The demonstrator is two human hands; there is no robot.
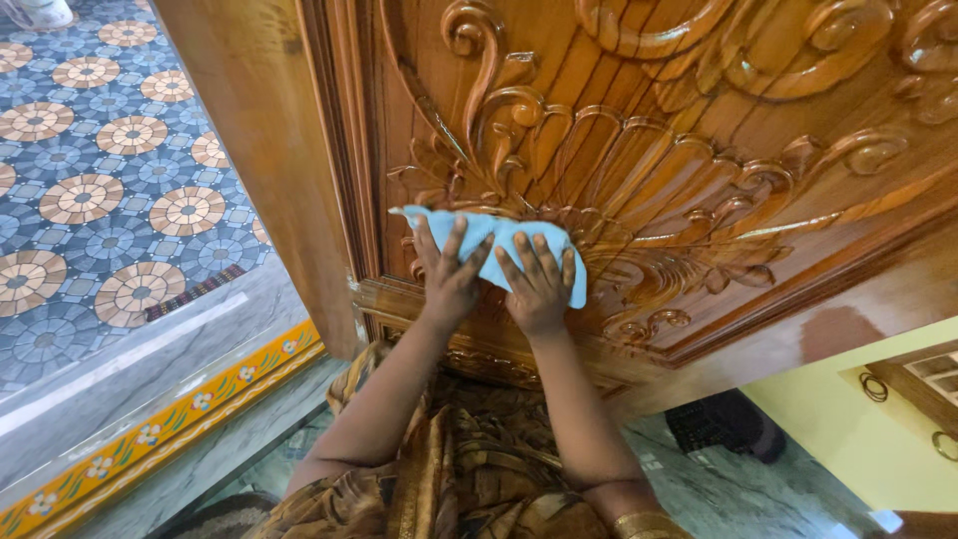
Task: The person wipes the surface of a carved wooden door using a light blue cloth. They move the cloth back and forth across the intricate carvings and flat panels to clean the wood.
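Note:
A carved, glossy wooden door (699, 150) fills the upper right of the head view. Both of my hands press a light blue cloth (482, 235) flat against the carved fan pattern near the door's lower part. My left hand (449, 274) lies on the cloth's left half, fingers spread upward. Beside it, my right hand (539, 284) covers the right half, fingers also spread. The cloth's edges stick out above and to the right of my fingers. My forearms reach up from a brown and gold patterned garment (449, 469).
The plain door edge (269, 150) stands to the left. Beyond it lies a blue and tan patterned tile floor (110, 190), a grey stone threshold (130, 369) and an orange floral border strip (170, 424). A dark object (723, 424) sits on the floor under the door; a yellow wall (858, 439) is at right.

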